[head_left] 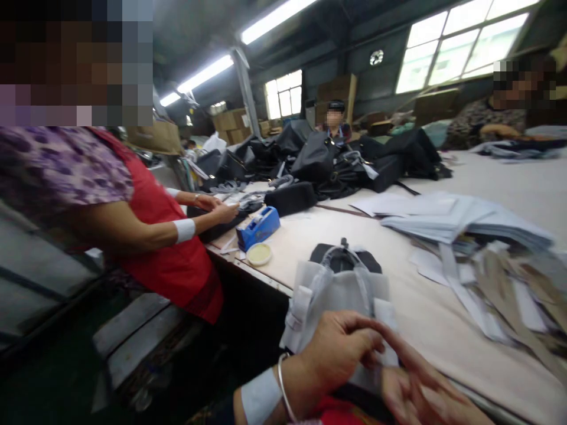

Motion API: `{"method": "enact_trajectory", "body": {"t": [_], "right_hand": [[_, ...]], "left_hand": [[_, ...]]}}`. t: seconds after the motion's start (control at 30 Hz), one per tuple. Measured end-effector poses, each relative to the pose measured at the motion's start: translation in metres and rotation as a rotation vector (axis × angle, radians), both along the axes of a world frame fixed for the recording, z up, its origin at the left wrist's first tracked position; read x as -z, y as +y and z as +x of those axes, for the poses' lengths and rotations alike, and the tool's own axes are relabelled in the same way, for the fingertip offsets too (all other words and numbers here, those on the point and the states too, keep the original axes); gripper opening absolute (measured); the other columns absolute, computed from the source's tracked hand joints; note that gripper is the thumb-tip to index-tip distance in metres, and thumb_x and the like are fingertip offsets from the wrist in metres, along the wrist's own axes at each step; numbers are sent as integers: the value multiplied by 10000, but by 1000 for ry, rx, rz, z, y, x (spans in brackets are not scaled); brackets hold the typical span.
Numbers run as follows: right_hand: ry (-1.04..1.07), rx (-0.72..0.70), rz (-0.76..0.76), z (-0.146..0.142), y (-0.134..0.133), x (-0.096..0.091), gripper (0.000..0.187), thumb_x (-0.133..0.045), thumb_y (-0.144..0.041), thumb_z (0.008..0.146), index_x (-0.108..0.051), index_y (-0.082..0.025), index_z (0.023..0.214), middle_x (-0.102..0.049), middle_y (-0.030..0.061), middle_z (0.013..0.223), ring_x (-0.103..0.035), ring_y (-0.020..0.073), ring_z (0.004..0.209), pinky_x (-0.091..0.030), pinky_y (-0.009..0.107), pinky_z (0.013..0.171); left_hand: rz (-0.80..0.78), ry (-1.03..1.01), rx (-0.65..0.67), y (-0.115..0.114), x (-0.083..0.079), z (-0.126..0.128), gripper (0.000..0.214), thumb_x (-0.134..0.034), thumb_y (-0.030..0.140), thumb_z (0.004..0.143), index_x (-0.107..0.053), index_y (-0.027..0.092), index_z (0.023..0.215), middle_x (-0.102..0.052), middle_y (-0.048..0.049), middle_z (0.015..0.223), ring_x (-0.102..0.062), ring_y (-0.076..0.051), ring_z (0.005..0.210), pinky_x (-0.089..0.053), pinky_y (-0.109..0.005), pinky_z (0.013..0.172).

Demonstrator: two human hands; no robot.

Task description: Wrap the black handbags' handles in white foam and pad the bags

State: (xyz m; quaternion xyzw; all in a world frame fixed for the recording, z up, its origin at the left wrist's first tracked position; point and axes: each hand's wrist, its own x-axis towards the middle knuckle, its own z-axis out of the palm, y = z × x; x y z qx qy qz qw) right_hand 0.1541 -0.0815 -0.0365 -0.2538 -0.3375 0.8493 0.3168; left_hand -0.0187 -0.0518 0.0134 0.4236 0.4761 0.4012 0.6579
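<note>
My left hand (334,348), with a bangle and a white band at the wrist, is over the lower part of a bag (328,295). Its fingers are curled and its thumb is bent inward. From the lower right my right hand (416,383) meets it, fingers bent and partly blurred. Whatever lies between the fingertips is hidden or too small to name. The bag rests at the table edge, covered in whitish translucent wrapping, with wrapped handles on top and a black part showing behind them.
A blue tape dispenser (259,227) and a round yellowish lid (259,254) sit to the left. Beside them a co-worker in a red apron (163,254) handles something small. Black bags (314,156) are heaped behind. Paper sheets (465,218) and strips (500,289) lie right.
</note>
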Motion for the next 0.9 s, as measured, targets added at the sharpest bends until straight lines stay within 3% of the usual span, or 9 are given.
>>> {"method": "enact_trajectory", "body": {"t": [0.07,0.17,0.37,0.5,0.57,0.67,0.77,0.9], "right_hand": [[159,65,-31,-3,-5,-4,784,-682,-532,797,-337,-411,1490,-643,17,805,-324,14,363,-224,161,375],[282,89,-36,-6,-7,-13,709,-642,-485,834,-359,-402,1479,-653,11,831,-302,5,353,-232,161,378],[223,109,-97,-6,-4,-18,865,-621,-610,772,-263,-361,1520,-625,-37,773,-248,1,301,-244,176,350],[215,133,-108,-4,-2,-19,845,-589,-646,781,-266,-370,1511,-601,-66,750,-199,2,286,-228,184,338],[213,123,-101,-4,-1,-21,815,-576,-662,787,-305,-364,1495,-598,-70,749,-189,6,288,-220,189,341],[218,123,-111,-4,-1,-23,781,-574,-673,782,-397,-317,1454,-606,-60,762,-185,6,293,-207,200,349],[229,147,-129,-3,-3,-24,767,-584,-675,771,-467,-269,1411,-618,-46,776,-187,4,292,-209,211,354],[209,175,-147,-1,-5,-23,791,-562,-721,769,-483,-249,1398,-645,-34,795,-198,10,298,-230,220,354]], "left_hand": [[34,-2,-3,2,-1,1,224,-669,266,757,-755,103,885,-648,-11,651,-540,-80,521,-445,-206,537],[72,18,20,5,0,1,222,-663,304,798,-739,102,848,-672,-28,691,-554,-79,540,-457,-206,546],[184,171,-14,6,0,0,185,-629,289,835,-681,114,804,-647,-8,626,-550,-82,522,-459,-194,526],[260,242,-43,7,10,-2,182,-594,297,879,-661,133,838,-655,-9,665,-556,-89,536,-469,-200,524],[390,317,-98,8,15,-3,166,-583,286,899,-671,147,878,-668,-23,730,-584,-105,594,-501,-220,566],[723,489,-161,8,20,-8,147,-584,245,912,-696,177,979,-673,-57,892,-638,-146,782,-556,-276,719],[1006,657,-67,10,21,-16,204,-544,181,929,-690,190,1072,-666,-71,939,-644,-162,861,-567,-305,771],[1237,822,89,15,21,-25,238,-504,113,934,-661,155,1108,-688,-85,919,-641,-159,836,-566,-289,731]]}}
